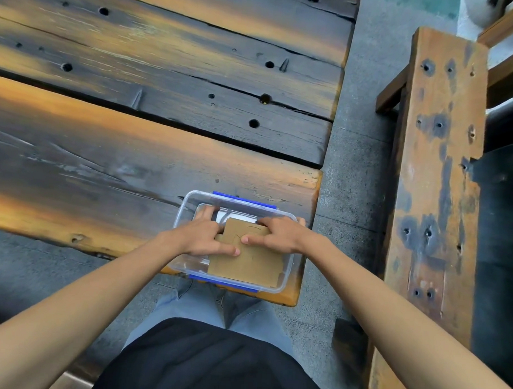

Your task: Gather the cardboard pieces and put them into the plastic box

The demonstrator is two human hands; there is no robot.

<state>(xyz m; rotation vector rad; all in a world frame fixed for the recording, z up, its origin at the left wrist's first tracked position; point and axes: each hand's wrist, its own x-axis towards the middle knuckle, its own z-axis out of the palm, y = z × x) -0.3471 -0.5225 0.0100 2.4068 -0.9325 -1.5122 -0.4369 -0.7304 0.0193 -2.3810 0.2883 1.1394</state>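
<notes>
A clear plastic box (187, 204) with blue latches stands at the near right corner of the wooden table. Brown cardboard pieces (247, 266) lie stacked flat inside it, filling its right half. My left hand (202, 236) rests on the left part of the stack, fingers spread and reaching into the box. On the stack's upper right part lies my right hand (277, 233), thumb and fingers pressing on the cardboard. Something white shows under the cardboard at the box's far side.
The table (134, 130) is made of dark, weathered wooden planks with holes and gaps. A wooden bench (438, 173) runs along the right, with grey paved floor between it and the table.
</notes>
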